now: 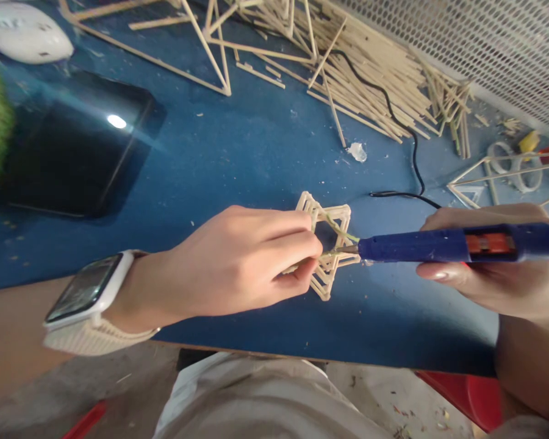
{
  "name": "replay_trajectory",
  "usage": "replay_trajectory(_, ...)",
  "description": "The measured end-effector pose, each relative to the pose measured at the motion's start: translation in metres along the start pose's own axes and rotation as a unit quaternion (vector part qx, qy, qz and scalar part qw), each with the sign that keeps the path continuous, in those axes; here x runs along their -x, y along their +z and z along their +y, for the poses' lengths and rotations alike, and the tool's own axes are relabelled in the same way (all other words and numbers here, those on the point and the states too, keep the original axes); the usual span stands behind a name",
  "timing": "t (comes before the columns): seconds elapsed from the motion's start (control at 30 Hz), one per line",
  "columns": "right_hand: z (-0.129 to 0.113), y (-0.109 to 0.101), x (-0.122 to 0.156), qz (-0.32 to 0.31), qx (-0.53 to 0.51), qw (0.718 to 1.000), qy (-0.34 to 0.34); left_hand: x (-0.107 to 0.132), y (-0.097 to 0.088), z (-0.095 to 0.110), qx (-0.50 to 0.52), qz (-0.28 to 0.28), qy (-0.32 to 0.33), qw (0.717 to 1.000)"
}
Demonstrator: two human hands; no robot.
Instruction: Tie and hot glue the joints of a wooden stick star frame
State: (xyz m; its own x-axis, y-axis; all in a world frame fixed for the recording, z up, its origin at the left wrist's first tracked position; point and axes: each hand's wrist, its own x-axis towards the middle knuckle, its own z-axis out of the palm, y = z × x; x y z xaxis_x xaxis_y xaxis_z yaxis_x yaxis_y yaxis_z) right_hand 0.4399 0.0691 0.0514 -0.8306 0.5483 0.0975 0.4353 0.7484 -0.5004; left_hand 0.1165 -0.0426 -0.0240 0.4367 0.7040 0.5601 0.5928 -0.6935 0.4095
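1. Left hand (247,256): fingers pinched closed, thin greenish stick (329,252) poking out between them toward the right; can't tell if they grip the frame too, contact hidden.
2. Star-shaped stick frame (333,263): directly under and just right of the left fingertips, flat on the blue surface (256,152); its left part is covered by the fingers.
3. Right hand (498,283): fingers wrapped around the blue tool (414,247), thumb below it; well apart from the frame.
4. Tool's metal tip (348,249): reaches left from the right fingers, over the frame, close to the left fingertips, beside the greenish stick.
5. Black cord (393,110): curves beyond the right fingers, one end near them.
6. Pile of loose sticks (370,79): well beyond both hands' fingers.
7. Clear blob (357,152): between frame and pile, beyond the left fingers.
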Motion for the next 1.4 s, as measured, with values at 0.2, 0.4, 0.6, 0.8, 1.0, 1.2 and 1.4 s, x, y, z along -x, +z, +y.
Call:
replay_trajectory(0.2,-0.007,0.003,0.000,-0.003,0.002,1.000,0.009,0.000,0.000,0.000,-0.005,0.001,0.008,1.000)
replay_trajectory(0.4,-0.008,0.002,0.003,0.000,0.030,0.999,0.011,0.000,0.000,0.000,-0.003,0.002,0.006,1.000)
replay_trajectory(0.6,-0.010,0.000,0.004,0.008,0.050,0.999,0.007,0.001,0.001,-0.001,-0.001,0.003,0.007,1.000)
replay_trajectory(0.8,-0.021,-0.003,0.006,0.013,0.049,0.998,0.023,0.001,0.001,-0.001,0.000,0.000,0.005,1.000)
replay_trajectory(1.0,-0.026,-0.003,0.011,0.006,0.075,0.996,0.043,0.001,0.001,-0.001,-0.004,-0.003,0.003,1.000)
replay_trajectory(1.2,-0.040,-0.001,0.018,0.004,0.083,0.992,0.094,0.002,0.001,-0.001,-0.004,-0.006,0.001,1.000)
replay_trajectory(1.4,-0.047,0.001,0.022,-0.002,0.093,0.989,0.114,0.002,0.001,-0.001,-0.010,-0.003,-0.001,1.000)
